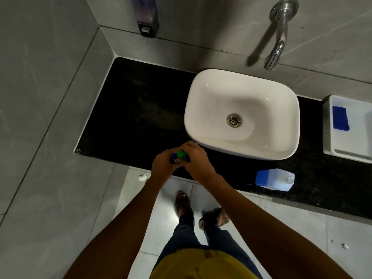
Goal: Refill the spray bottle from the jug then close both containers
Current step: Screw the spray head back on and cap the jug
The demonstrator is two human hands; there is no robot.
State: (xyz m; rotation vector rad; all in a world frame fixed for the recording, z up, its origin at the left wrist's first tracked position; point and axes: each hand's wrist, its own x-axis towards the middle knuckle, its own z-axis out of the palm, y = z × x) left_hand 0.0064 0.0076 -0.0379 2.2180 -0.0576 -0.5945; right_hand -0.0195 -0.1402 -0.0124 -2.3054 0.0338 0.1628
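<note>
Both hands, left hand [163,165] and right hand [196,160], grip small green-topped blue spray bottle [180,156], probably twisting; capped translucent blue-labelled plastic jug [274,179] at 3 o'clock; slip tips bottle off black counter [130,109] edge

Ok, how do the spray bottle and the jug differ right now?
The spray bottle is small, dark blue with a green top, held at the counter's front edge by the left hand and right hand. The jug is larger, pale and translucent with a blue label, and stands untouched on the counter to the right, its clear cap in place. Both sit near the front edge, below the sink.
</note>
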